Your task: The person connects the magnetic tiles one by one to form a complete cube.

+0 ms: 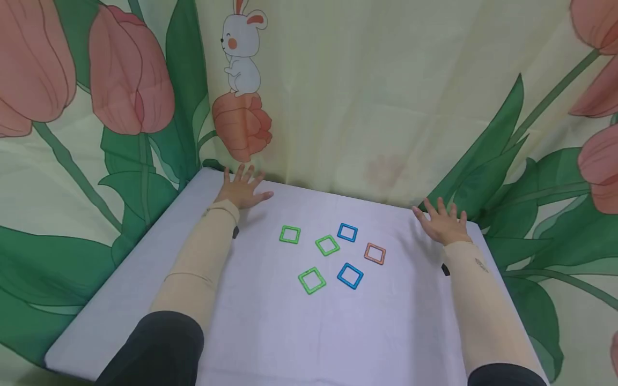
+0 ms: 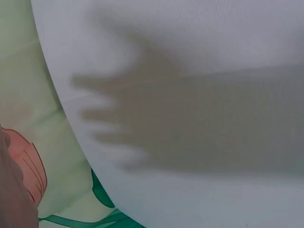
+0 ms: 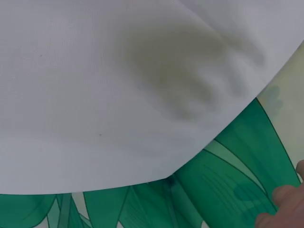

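Note:
My left hand (image 1: 240,192) is held with fingers spread over the far left part of the white table, holding nothing. Over the far right corner, my right hand (image 1: 445,225) also has its fingers spread and holds nothing. Between them on the table lie several small square frames: a left green frame (image 1: 289,234), a middle green frame (image 1: 328,245), a near green frame (image 1: 311,280), a far blue frame (image 1: 347,232), a near blue frame (image 1: 350,276) and an orange frame (image 1: 375,253). Neither hand touches them. Both wrist views show hand shadows on the cloth.
A white cloth covers the table (image 1: 270,332). Behind it hangs a curtain (image 1: 338,107) printed with tulips, leaves and a rabbit, close to the table's far edge. Small dark pieces show at both wrists.

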`<state>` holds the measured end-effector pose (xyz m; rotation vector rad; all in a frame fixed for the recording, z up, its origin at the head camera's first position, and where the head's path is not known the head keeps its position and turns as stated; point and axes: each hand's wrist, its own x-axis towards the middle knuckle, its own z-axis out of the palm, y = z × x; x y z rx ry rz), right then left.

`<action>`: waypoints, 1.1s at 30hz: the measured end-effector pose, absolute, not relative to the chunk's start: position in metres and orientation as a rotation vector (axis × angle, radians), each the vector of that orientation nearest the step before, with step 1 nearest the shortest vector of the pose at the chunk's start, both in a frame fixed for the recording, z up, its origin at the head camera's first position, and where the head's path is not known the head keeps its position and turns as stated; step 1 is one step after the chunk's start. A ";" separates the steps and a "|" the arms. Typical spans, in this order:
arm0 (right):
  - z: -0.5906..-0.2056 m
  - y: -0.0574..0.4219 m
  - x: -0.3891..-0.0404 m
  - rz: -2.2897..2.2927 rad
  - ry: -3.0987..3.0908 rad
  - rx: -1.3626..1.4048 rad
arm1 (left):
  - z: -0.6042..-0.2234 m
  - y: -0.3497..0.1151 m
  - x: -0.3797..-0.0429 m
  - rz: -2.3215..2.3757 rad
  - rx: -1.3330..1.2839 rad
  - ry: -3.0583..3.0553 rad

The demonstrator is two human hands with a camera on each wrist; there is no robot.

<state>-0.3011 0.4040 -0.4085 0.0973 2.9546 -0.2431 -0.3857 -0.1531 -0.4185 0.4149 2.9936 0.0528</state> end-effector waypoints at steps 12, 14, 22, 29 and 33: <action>-0.416 0.397 -0.304 -0.207 2.928 0.004 | -0.429 -0.128 -0.378 0.145 0.517 2.771; -0.418 0.391 -0.307 -0.160 2.953 -0.074 | -0.429 -0.121 -0.376 0.138 0.556 2.753; -0.429 0.330 -0.321 -0.106 3.029 -0.347 | -0.435 -0.089 -0.372 0.167 0.712 2.660; -0.444 0.277 -0.319 -0.192 2.977 -0.638 | -0.447 -0.066 -0.367 0.146 0.761 2.621; -0.451 0.254 -0.315 -0.160 2.918 -0.795 | -0.446 -0.061 -0.361 0.163 0.751 2.615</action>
